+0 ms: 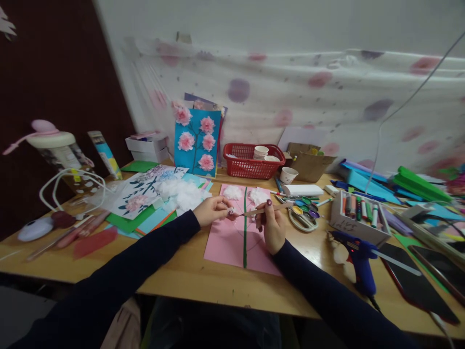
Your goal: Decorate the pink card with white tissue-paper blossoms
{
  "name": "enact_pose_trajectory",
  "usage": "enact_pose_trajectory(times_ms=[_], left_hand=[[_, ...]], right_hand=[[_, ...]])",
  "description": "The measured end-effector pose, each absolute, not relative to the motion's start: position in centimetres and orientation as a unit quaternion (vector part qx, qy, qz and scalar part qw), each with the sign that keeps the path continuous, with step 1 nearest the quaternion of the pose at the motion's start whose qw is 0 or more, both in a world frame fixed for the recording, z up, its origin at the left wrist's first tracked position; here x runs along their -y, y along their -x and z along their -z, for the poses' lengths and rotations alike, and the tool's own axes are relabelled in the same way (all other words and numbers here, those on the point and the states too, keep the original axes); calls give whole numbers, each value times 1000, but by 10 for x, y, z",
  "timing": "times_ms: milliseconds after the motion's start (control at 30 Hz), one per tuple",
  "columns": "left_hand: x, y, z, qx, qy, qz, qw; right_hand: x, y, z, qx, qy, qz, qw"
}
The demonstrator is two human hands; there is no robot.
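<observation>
A pink sheet [225,247] lies before me with a green strip [245,242] running down its middle. Faint curved lines show on the paper. White cotton tufts [232,193] sit at its top, on both sides of the strip. My right hand [274,230] is closed around a slim, pinkish-tan pointed tool [259,210], probably tweezers, whose dark tip points left. Close to that tip is my left hand [213,210], thumb and fingertips pinched together above the sheet's left edge. Whatever is between them is too small to make out.
A larger cotton heap [183,195] covers coloured papers on the left. Behind stand a blue flower picture [189,162] and a red basket [250,169] with paper cups. To the right are scissors [303,223], a marker box [359,228], a blue glue gun [358,261] and a phone [410,276].
</observation>
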State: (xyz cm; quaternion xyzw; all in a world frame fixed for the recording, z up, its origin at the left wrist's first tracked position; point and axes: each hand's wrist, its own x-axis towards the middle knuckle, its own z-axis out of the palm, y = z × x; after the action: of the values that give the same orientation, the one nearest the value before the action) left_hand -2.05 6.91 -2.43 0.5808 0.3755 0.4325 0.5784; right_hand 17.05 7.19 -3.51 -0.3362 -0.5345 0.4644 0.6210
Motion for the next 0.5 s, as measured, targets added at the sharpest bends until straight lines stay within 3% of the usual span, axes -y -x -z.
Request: enact_pose_trajectory(times_ms=[233, 500], left_hand=[[-75, 36, 9, -450, -617, -463, 451], [-76, 29, 18, -481, -690, -393, 371]], right_hand=[[-81, -172, 46, 630, 352, -413, 555], [-83, -168, 48, 683, 372, -377, 503]])
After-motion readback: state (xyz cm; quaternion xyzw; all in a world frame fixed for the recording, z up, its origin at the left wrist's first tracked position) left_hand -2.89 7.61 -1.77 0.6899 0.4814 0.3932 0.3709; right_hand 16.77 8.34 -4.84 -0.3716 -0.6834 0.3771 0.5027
